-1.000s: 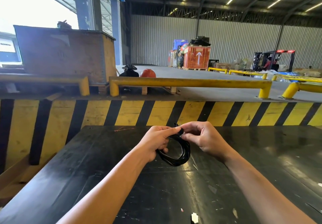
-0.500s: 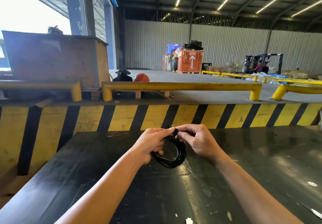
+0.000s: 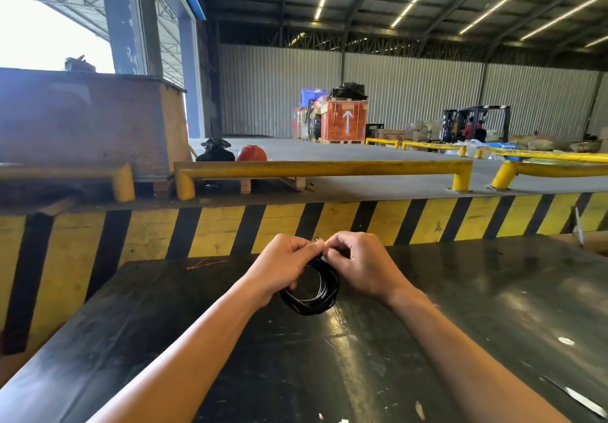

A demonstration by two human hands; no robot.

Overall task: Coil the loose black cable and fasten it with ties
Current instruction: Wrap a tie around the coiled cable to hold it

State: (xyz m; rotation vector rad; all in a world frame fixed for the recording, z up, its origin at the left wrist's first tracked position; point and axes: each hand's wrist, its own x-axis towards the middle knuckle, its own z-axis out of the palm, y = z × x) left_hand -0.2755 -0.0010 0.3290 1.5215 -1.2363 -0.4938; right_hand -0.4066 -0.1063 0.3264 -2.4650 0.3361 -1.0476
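The black cable (image 3: 314, 302) is wound into a small round coil of several loops, held upright just above the black table (image 3: 460, 340). My left hand (image 3: 283, 266) grips the coil's left side. My right hand (image 3: 358, 263) pinches the coil's top, fingertips meeting those of the left hand. A small pale bit, perhaps a tie, shows between the fingertips; I cannot tell what it is. The coil's top is hidden by the fingers.
A yellow-and-black striped barrier (image 3: 296, 225) runs along the table's far edge. Small white scraps (image 3: 566, 341) lie on the table at the right and front. A thin red thread (image 3: 205, 263) lies at the far left. Yellow guard rails (image 3: 322, 168) stand beyond.
Both hands have closed tighter over the coil's top, and the black tip that stuck up between the fingers is now covered. The coil stays in the same place.
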